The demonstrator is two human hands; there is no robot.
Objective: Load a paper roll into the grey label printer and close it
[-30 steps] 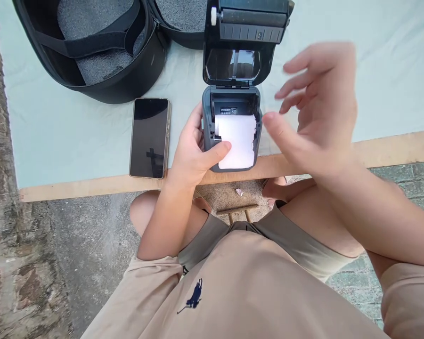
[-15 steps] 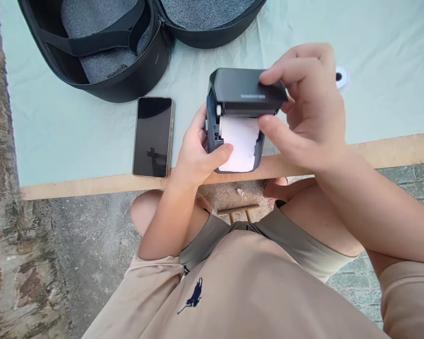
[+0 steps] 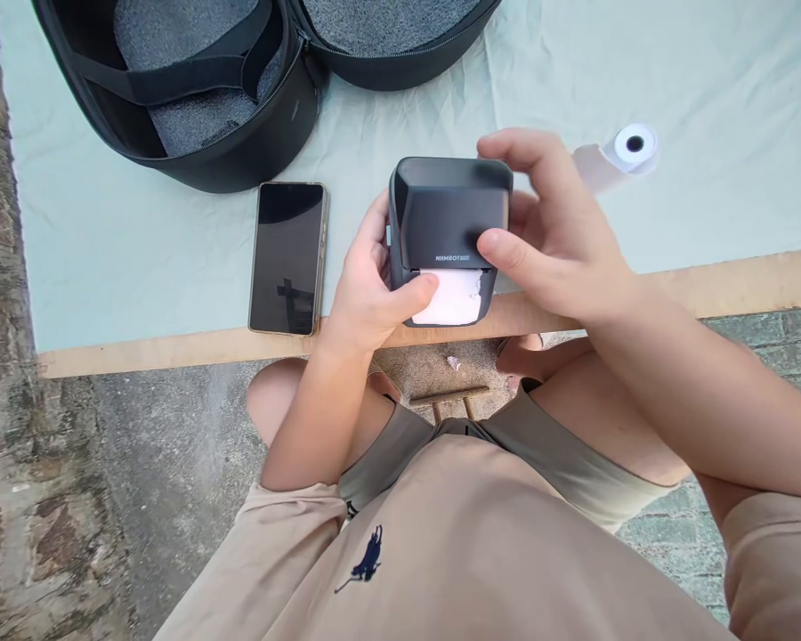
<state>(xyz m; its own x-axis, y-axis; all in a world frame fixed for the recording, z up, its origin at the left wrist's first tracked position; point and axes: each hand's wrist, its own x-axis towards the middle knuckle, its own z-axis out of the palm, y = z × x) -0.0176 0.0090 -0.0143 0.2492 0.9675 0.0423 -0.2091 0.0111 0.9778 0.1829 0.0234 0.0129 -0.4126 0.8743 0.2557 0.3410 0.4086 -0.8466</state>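
A small dark grey label printer [image 3: 449, 209] sits near the table's front edge with its lid down. White paper [image 3: 452, 298] sticks out of its front slot. My left hand [image 3: 364, 289] grips the printer's left side, thumb resting on the paper. My right hand [image 3: 551, 236] holds the lid from the right, fingers curled over its top and thumb pressed on its front face.
A black smartphone [image 3: 288, 258] lies face up left of the printer. An open black zip case [image 3: 193, 85] with grey foam fills the back left. A white paper roll [image 3: 624, 151] lies at the back right. The table's wooden edge [image 3: 740, 285] runs along the front.
The printer's lid went from fully open to down over the paper. My right hand came from the air onto the lid and pushed it down. My left hand stayed put.
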